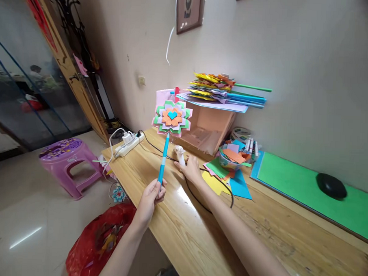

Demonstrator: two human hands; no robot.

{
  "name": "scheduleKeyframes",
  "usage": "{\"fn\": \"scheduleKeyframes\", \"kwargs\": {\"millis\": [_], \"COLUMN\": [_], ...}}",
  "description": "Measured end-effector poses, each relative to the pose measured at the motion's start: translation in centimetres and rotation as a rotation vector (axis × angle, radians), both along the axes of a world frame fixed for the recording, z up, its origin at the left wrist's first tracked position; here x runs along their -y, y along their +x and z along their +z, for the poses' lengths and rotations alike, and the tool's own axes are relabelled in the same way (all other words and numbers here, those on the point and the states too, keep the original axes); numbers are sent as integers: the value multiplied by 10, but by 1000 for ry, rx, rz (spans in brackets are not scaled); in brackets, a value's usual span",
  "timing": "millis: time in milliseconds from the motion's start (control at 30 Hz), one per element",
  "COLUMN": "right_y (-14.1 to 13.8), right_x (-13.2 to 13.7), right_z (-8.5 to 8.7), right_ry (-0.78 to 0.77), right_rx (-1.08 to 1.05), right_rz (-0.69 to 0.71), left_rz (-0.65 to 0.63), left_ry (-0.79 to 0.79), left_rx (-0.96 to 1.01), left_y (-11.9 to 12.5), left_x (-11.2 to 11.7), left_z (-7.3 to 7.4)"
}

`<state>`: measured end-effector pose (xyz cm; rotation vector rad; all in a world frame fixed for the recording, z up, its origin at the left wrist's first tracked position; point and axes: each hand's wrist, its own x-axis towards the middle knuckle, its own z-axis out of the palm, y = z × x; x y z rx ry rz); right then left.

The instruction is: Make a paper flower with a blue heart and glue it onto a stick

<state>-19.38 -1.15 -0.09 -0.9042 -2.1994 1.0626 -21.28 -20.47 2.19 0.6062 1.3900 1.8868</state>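
My left hand (pixel 153 193) is closed round the blue stick of a paper flower (pixel 172 116), held upright above the near left part of the wooden table. The flower has layered pink, green, lilac and orange petals with a blue heart at its centre. Farther forward, my right hand (pixel 192 169) has its fingers round a white glue gun (pixel 181 155) at the table top, beside a black cable. The hand partly hides the glue gun.
Paper flowers (pixel 210 88) lie stacked on a box (pixel 202 128). Coloured paper (pixel 215 183) and a tub of scraps (pixel 230 158) are to the right, then a black mouse (pixel 331 186) on green card. A power strip (pixel 130 144) sits left, above a purple stool (pixel 75 161) and red bag (pixel 88 235).
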Motion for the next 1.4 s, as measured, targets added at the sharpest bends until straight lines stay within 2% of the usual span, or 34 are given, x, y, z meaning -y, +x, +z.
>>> {"fn": "scheduleKeyframes", "kwargs": {"millis": [100,200,333,433,533,633,733,933,1400], "right_y": [-19,-10,47,94,119,120,112,107,102], "right_x": [3,4,5,11,22,32,35,33,36], "right_z": [-3,3,18,33,49,63,69,71,74], "right_ry": [10,0,-36,-211,-375,-473,-511,-495,-477], "right_rx": [2,-42,-148,-169,-126,-77,-19,12,1], "right_rz": [14,55,127,174,271,322,324,330,345], "left_rz": [36,62,69,59,51,22,-3,-35,-44], "left_ry": [-9,-13,6,20,10,-6,-28,-34,-54], "left_rx": [-1,2,38,76,92,88,71,8,-14], "left_y": [-12,-24,-35,-37,-34,-25,-17,-8,-7], "left_x": [3,5,6,2,-5,-13,-18,-21,-18], "left_z": [-4,-7,-9,-11,-11,-9,-7,-3,3]}}
